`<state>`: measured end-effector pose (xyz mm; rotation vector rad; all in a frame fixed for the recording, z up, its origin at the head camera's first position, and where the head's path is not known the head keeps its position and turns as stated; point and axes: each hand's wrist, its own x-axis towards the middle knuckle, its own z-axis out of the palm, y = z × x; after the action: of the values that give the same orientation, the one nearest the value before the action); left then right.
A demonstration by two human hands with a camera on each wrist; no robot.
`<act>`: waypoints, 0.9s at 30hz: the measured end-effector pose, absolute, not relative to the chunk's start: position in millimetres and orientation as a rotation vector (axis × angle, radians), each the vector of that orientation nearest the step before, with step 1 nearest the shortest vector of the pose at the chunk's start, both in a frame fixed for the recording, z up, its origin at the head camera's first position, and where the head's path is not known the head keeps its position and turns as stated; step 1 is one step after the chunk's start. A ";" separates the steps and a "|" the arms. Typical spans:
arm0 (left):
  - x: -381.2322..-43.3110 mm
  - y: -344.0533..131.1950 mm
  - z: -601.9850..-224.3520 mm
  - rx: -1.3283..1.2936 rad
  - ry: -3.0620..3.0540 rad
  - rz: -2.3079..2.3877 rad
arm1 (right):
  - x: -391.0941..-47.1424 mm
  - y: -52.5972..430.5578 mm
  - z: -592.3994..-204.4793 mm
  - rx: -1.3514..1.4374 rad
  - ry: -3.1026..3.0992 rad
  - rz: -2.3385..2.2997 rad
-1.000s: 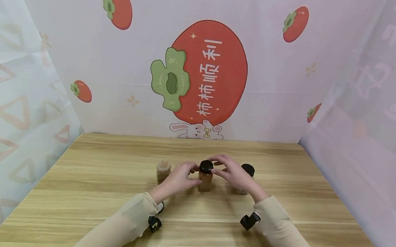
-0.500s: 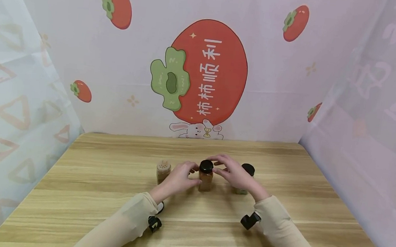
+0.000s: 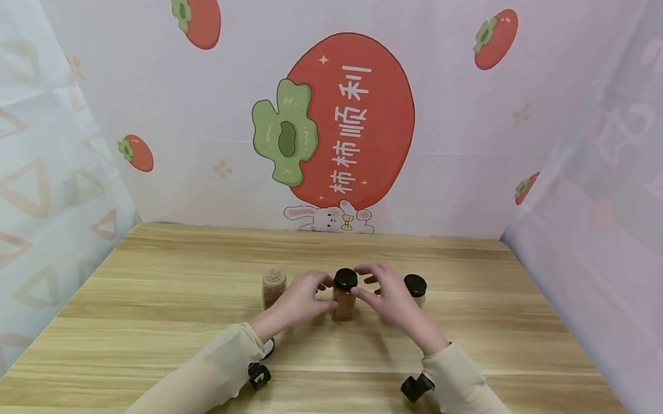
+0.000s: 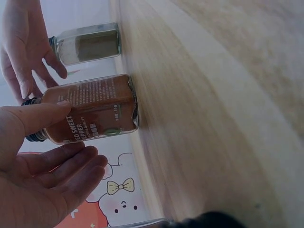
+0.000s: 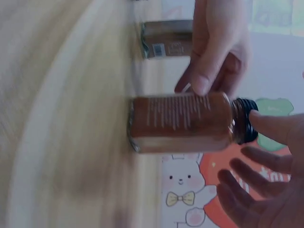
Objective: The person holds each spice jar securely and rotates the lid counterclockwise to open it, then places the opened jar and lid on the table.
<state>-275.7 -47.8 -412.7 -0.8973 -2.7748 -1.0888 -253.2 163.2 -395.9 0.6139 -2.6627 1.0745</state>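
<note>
A square glass spice jar [image 3: 343, 308] of red-brown powder stands upright at mid-table, its label reading "sweet pepper". My left hand [image 3: 301, 301] holds the jar's body, thumb along one face and fingers on the other side, as the left wrist view shows. Its black cap [image 5: 247, 121] is on. My right hand [image 3: 388, 299] is beside the cap: the thumb tip touches its edge, while the fingers are spread apart from it. Left of my left hand stands another spice jar [image 3: 273, 287] with a perforated shaker top showing.
To the right, behind my right hand, a third spice jar [image 4: 92, 45] holds greenish powder under a black cap [image 3: 415, 284]. Near my left wrist lies a loose round lid [image 3: 268, 347], partly hidden by the sleeve. A printed cloth backdrop [image 3: 454, 179] rises behind the wooden table [image 3: 195, 254].
My right hand's fingers have come away from the cap and the hand has turned slightly, with the wrist shifted a little toward me. My left hand and the jar have stayed in place.
</note>
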 end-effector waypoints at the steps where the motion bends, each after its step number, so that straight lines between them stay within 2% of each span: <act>1: -275.6 -47.8 -412.8 -0.900 -2.772 -1.090 | -251.9 161.6 -396.8 0.584 -2.658 1.085; 15: -274.9 -47.2 -412.1 -0.901 -2.784 -1.091 | -247.3 145.4 -396.8 0.373 -2.630 1.125; 21: -275.7 -46.8 -412.7 -0.912 -2.777 -1.086 | -248.4 147.6 -394.4 0.418 -2.653 1.143; 27: -275.3 -47.0 -412.5 -0.911 -2.775 -1.071 | -252.5 154.3 -392.0 0.582 -2.677 1.127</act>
<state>-275.3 -47.0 -412.5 -0.9113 -2.7753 -1.0713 -252.5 154.3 -392.0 0.5819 -2.6772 1.1266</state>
